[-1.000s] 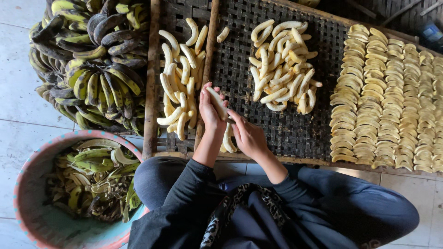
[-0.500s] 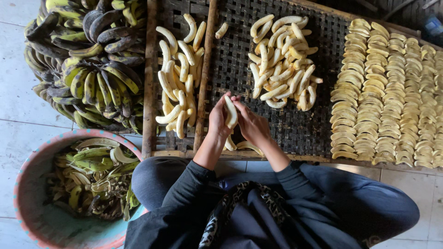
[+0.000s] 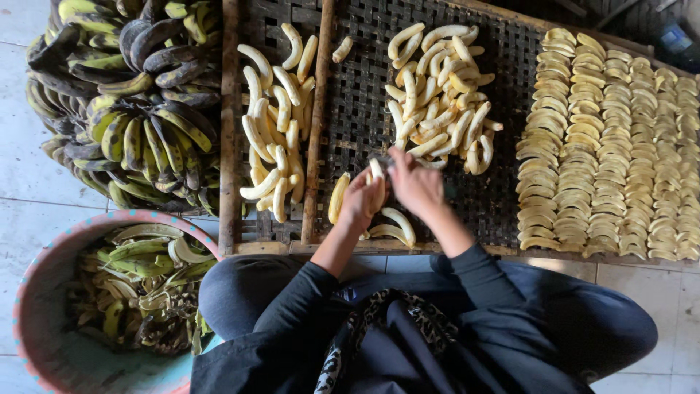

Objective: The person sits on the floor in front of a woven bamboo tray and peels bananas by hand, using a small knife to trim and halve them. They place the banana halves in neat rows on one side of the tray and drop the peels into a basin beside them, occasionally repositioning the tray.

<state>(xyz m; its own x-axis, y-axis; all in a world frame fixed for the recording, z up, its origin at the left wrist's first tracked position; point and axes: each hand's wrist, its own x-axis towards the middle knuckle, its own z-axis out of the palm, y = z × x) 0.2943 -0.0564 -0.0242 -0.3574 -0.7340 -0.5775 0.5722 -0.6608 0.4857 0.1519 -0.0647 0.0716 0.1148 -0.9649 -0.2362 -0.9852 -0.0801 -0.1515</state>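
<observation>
A big heap of unpeeled bananas with yellow-green, black-blotched skins (image 3: 127,102) fills the upper left corner, resting on the pale tiled floor (image 3: 29,211). Below it stands a round pink-rimmed basin (image 3: 44,263) holding limp green and yellow banana peels (image 3: 138,284). On the dark woven drying rack (image 3: 364,95), a wooden slat (image 3: 319,124) separates a loose pile of peeled pale bananas (image 3: 277,131) from a second pile (image 3: 437,95). Farther right, flattened yellow banana slices (image 3: 612,146) lie in neat overlapping rows.
</observation>
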